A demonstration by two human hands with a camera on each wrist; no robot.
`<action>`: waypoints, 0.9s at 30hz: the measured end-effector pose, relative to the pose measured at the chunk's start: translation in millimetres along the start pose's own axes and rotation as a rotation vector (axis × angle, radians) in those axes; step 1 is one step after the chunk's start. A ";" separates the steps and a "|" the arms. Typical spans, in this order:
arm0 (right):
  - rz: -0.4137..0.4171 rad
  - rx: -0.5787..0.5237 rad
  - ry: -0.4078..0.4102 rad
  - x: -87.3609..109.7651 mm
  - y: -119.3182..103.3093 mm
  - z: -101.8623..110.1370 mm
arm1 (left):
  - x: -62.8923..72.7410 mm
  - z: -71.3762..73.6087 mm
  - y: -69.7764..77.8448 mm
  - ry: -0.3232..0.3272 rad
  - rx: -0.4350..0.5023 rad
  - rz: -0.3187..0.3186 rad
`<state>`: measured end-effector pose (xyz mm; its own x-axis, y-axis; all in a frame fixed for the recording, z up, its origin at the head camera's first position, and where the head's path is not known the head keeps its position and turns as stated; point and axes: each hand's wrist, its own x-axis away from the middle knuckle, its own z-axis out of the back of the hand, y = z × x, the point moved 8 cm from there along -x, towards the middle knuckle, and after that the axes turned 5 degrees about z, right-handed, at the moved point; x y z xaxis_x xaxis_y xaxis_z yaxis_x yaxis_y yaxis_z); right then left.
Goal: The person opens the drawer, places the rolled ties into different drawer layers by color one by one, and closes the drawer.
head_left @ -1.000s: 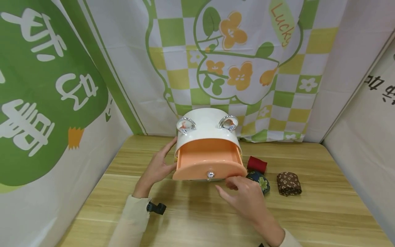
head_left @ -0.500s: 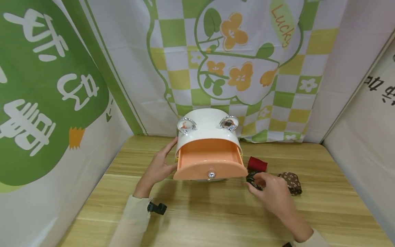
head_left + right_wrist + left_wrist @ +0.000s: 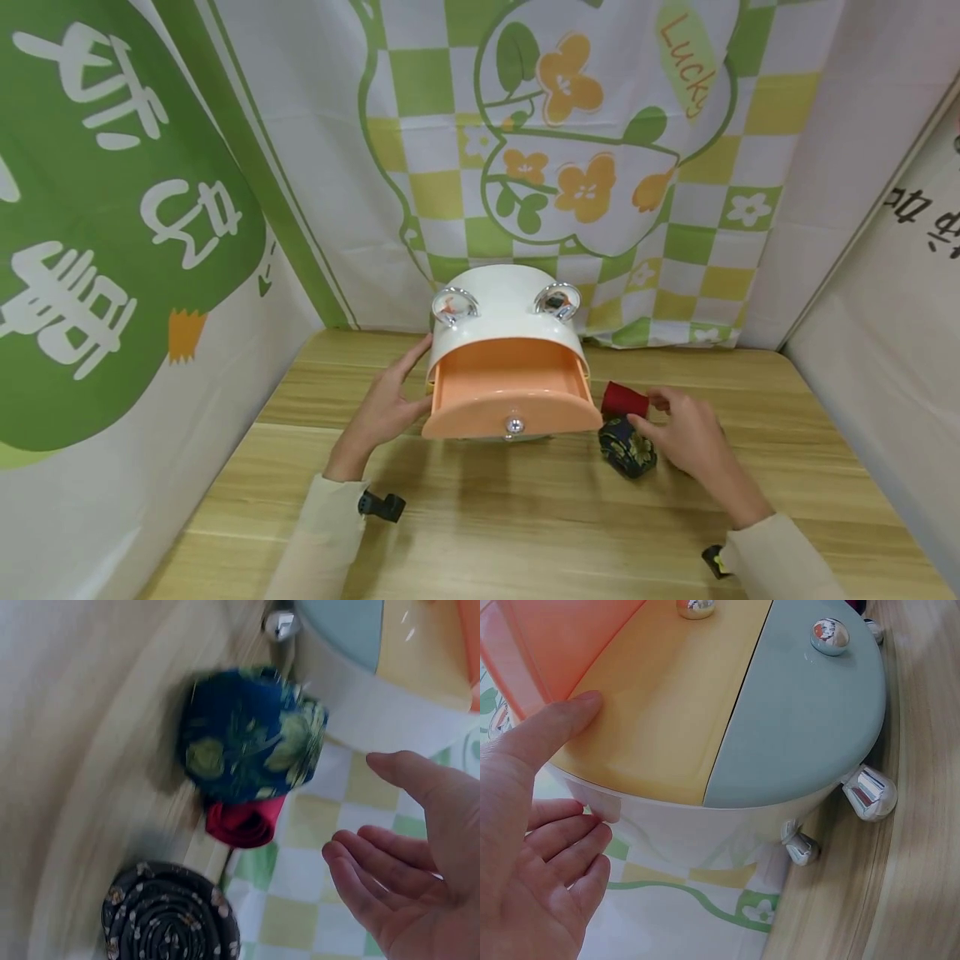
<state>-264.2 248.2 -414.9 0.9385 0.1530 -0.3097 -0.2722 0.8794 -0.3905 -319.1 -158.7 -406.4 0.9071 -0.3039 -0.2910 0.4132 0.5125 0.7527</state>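
A small white drawer cabinet (image 3: 498, 304) has its orange top drawer (image 3: 517, 414) pulled out, with bare orange inside showing. My left hand (image 3: 386, 408) rests at the cabinet's left side; its thumb touches the yellow drawer front (image 3: 660, 712) and its fingertips meet the white side wall. Beside the cabinet's right lie a rolled red cloth (image 3: 624, 400) and a rolled navy floral cloth (image 3: 628, 447). My right hand (image 3: 690, 429) hovers by these rolls with fingers spread and holds nothing. Behind it in the head view is a rolled brown floral cloth (image 3: 172, 915), visible in the right wrist view.
Below the yellow drawer sits a blue-grey drawer front (image 3: 799, 712); silver feet (image 3: 870, 795) support the cabinet. The wooden tabletop (image 3: 480, 533) meets a checkered curtain (image 3: 420, 83) at the back, with printed cloth walls on both sides.
My right hand has moved from the orange drawer's front rightward, touching the navy roll on the way, then up beside the red roll. The navy roll has turned slightly. My left hand stays put.
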 end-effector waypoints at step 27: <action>-0.014 -0.010 -0.385 -47.6 48.8 -46.0 | -0.5 1.1 -0.3 0.010 -0.017 0.000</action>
<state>-332.0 263.1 -459.1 0.9528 0.3004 0.0433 -0.2588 0.8785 -0.4015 -319.7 -159.6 -405.8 0.9080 -0.2958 -0.2967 0.4141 0.5265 0.7425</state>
